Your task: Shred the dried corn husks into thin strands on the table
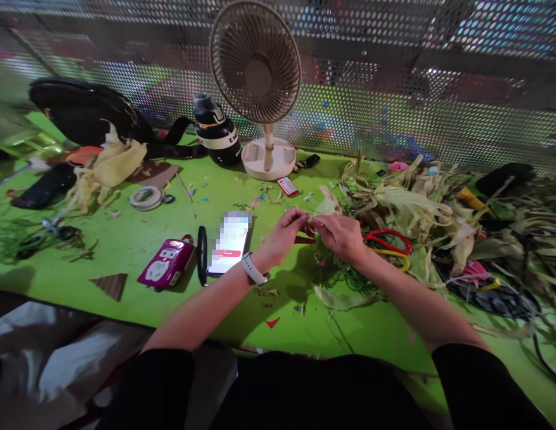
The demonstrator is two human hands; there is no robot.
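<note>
Above the green table, my left hand and my right hand meet fingertip to fingertip, both pinched closed. A small pale-green strip of husk shows between them, mostly covered by the fingers. Just behind my right hand stands a pale piece of corn husk. Beneath that hand lie loose green strands. Scissors with red and yellow handles rest right beside my right wrist, their blades partly hidden. A phone with a lit screen is next to my left wrist.
A heap of dry corn husks covers the right side. At the back stand a fan and a black bottle. To the left are a purple power socket, a tape roll, dark-handled scissors and a black bag.
</note>
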